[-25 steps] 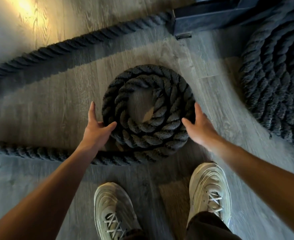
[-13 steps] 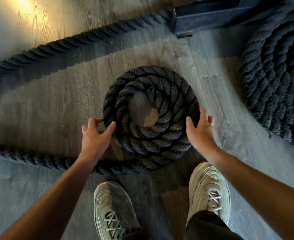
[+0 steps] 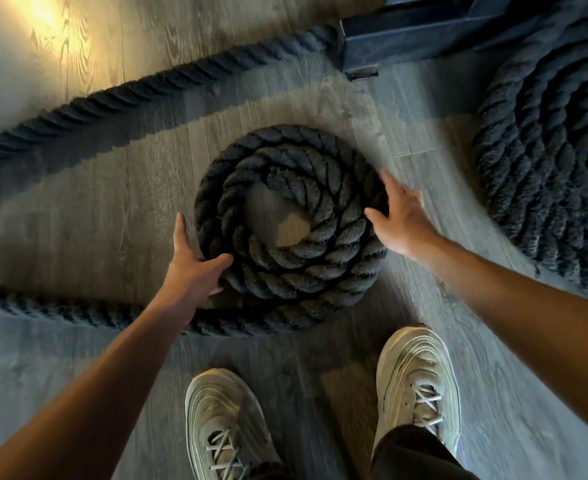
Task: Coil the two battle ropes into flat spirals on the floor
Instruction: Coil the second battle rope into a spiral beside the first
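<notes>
We stand over a small rope coil [image 3: 306, 268], a flat spiral of thick black twisted battle rope lying on the grey wood-look floor [image 3: 78, 209], with a patch of bare floor showing in its centre. Our left hand [image 3: 190, 271] lies against the coil's near-left outer turn: the forefinger runs straight along the outside of the rope and the thumb rests across the top of that turn, nothing closed in a fist. Our right hand [image 3: 401, 220] is spread, fingers straight and apart, pressing the coil's right edge with the thumb touching the outer turn; it holds nothing. From the coil's near side a loose tail [image 3: 60, 310] of the same rope runs off to the left edge, passing under our left forearm. A second stretch of rope [image 3: 147, 91] crosses the floor beyond the coil, slanting up to a black steel base [image 3: 406, 32]. Well apart on the right sits a large coil [image 3: 555, 168] of many turns, partly cut off by the frame. Our two pale laced sneakers [image 3: 226, 427] stand just near of the small coil.
</notes>
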{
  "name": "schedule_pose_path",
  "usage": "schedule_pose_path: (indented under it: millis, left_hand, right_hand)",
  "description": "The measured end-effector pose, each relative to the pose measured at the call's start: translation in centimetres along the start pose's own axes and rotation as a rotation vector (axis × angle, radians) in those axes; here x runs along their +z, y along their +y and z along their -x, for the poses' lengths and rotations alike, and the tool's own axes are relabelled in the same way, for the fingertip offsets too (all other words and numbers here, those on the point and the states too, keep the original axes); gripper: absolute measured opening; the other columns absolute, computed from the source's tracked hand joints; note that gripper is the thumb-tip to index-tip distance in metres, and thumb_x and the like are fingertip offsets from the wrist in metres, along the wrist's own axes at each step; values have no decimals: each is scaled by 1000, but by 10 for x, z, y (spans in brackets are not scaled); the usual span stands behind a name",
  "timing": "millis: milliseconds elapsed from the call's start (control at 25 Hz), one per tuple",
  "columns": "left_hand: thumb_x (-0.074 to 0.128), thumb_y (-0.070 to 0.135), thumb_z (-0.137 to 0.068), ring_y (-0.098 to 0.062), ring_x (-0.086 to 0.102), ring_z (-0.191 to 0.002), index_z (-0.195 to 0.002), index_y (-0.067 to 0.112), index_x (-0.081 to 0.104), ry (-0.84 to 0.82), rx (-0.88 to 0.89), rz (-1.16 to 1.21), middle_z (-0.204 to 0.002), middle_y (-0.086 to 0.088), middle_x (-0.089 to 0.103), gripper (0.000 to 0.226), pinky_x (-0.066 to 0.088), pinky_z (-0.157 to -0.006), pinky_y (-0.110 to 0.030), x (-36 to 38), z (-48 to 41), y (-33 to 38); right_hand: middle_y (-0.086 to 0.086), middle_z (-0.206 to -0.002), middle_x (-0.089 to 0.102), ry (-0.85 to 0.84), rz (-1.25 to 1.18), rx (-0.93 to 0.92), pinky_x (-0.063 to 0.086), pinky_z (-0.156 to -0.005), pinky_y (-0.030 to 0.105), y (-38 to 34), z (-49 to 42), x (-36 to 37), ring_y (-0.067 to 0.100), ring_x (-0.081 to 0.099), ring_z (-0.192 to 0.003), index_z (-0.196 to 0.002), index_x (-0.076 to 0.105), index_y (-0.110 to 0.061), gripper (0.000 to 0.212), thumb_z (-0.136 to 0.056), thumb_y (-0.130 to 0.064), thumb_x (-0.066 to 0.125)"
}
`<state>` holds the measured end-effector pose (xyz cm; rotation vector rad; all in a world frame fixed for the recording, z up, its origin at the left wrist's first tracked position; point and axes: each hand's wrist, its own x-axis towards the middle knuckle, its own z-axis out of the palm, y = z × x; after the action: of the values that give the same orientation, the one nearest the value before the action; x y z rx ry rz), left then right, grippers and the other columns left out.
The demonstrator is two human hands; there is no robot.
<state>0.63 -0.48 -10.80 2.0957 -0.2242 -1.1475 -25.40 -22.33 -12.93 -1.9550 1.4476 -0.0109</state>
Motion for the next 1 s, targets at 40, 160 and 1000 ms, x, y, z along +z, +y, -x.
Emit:
schedule_pose_path:
  millis: [40,160,1000]
  left_hand:
    - [77,16,-88,-25,67,-110,-153,60,1,-19,-15,10,-138,-1,53,109,64,-70,-37,2,4,-3]
    - [83,20,-82,-24,73,-96,-153,59,13,-38,-37,-23,-128,0,60,107,63,-74,-42,6,13,-21]
    - [90,44,-69,-19,68,-98,-135,44,34,141,2,-28,-115,-4,66,86,58,-82,-36,11,18,-36]
  right_hand:
    - [9,-156,34,34,-35,-8,45,-104,46,-2,-6,-3,30,38,-137,-160,9,-33,78,-99,-37,57]
    - [4,-143,48,165,-153,30,55,-74,31,-2,2,6,18,60,-103,-155,25,-35,69,-96,-45,59]
    - [9,-149,38,110,70,-51,53,-93,49,-10,-9,9,33,50,-125,-156,23,-33,56,-104,-41,41]
